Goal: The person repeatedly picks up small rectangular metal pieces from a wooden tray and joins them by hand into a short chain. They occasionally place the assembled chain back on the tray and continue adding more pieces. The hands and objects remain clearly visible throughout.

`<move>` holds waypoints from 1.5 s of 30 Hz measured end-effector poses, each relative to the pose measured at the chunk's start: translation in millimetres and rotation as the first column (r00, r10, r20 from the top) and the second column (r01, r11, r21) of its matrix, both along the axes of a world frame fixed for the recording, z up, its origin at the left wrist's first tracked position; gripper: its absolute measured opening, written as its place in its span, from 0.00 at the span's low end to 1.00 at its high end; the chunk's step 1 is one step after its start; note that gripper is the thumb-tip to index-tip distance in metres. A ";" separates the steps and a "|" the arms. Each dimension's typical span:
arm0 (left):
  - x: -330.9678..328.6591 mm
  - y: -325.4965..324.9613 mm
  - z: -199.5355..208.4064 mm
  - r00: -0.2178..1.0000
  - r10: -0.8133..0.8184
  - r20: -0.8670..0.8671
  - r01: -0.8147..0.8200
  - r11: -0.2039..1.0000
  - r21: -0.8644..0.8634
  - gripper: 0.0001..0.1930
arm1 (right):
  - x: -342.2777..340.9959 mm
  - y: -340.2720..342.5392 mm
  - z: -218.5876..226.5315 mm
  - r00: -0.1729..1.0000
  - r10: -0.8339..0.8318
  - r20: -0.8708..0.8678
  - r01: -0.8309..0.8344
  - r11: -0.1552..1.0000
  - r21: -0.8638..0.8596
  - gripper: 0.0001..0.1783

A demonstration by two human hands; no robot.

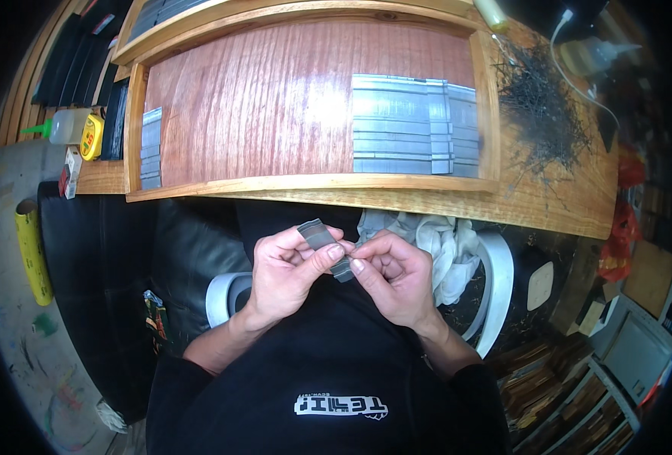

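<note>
In front of my chest, my left hand (285,274) grips a short grey banded strip (319,235) between thumb and fingers. The strip is tilted, its upper end pointing up and to the left. At its lower right edge, my right hand (395,274) closes thumb and forefinger in a pinch. What sits between those right fingertips is too small to make out. Beyond my hands, a shallow wooden tray (313,184) holds similar grey pieces: a wide block of flat pieces (393,125) on its right and a narrow row (151,148) at its left end.
Right of the tray lies a tangled heap of thin dark strands (544,106). A nozzle bottle (590,54) and a white cable (563,61) are behind it. At left are a green-tipped bottle (66,127) and a yellow tape measure (91,137). White cloth (453,254) hangs by the chair arm (499,280).
</note>
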State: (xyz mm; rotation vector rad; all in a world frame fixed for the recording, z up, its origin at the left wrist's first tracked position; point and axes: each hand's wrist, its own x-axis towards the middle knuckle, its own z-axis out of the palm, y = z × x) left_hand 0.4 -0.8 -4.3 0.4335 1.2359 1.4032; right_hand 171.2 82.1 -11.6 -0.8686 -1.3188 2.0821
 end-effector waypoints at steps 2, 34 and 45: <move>-4.7 1.0 -0.1 0.999 0.024 0.028 -0.024 1.000 -0.001 0.11 | -0.5 3.1 2.4 0.996 0.026 0.091 -0.037 0.991 0.131 0.08; -18.4 54.7 14.1 0.888 -0.393 0.240 0.445 0.865 -0.231 0.10 | 19.1 -20.4 -16.5 0.997 0.070 0.045 -0.083 0.856 0.510 0.13; -22.3 54.1 11.1 0.877 -0.420 0.233 0.470 0.852 -0.233 0.09 | 21.2 -4.1 0.9 0.947 0.250 0.202 -0.306 0.893 0.329 0.09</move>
